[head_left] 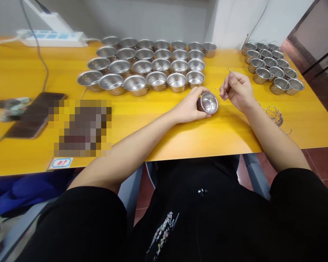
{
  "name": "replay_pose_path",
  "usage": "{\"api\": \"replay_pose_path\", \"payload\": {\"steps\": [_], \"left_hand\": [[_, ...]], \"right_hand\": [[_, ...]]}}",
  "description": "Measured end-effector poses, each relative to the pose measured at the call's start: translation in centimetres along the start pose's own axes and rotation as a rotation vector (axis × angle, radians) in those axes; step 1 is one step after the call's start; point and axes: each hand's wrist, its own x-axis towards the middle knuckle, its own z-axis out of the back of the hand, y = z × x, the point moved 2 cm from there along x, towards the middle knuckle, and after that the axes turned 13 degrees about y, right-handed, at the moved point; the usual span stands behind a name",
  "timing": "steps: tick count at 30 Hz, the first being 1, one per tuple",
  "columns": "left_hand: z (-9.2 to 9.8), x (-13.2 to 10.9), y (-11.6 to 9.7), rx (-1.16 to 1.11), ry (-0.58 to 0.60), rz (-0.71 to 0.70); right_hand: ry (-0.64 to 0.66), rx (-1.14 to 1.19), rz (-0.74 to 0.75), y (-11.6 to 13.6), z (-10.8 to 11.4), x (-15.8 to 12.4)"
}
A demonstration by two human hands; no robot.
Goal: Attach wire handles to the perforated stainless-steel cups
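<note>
My left hand (189, 106) is wrapped round a small perforated metal cup (209, 103), tilted so that its open mouth and holed bottom face me. To its right, my right hand (237, 90) pinches a thin bent wire handle (229, 70); its ends stick out past the fingers, apart from the cup. Beside my right forearm lies a small heap of wire handles (274, 115), partly hidden by the arm.
Several rows of perforated cups without handles (136, 85) stand at the back of the yellow table (175, 134). Cups with wire handles (279, 86) are grouped at the right. Leftward are a phone (34, 114), a power strip (54, 38) and a blurred-out dark object (80, 127).
</note>
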Motion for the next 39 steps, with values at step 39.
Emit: {"api": "replay_pose_path", "payload": {"steps": [39], "left_hand": [[0.1,-0.3,-0.9,-0.089,0.061,0.072]], "right_hand": [[0.055,0.064,-0.059,0.2,-2.3,-0.2]]}}
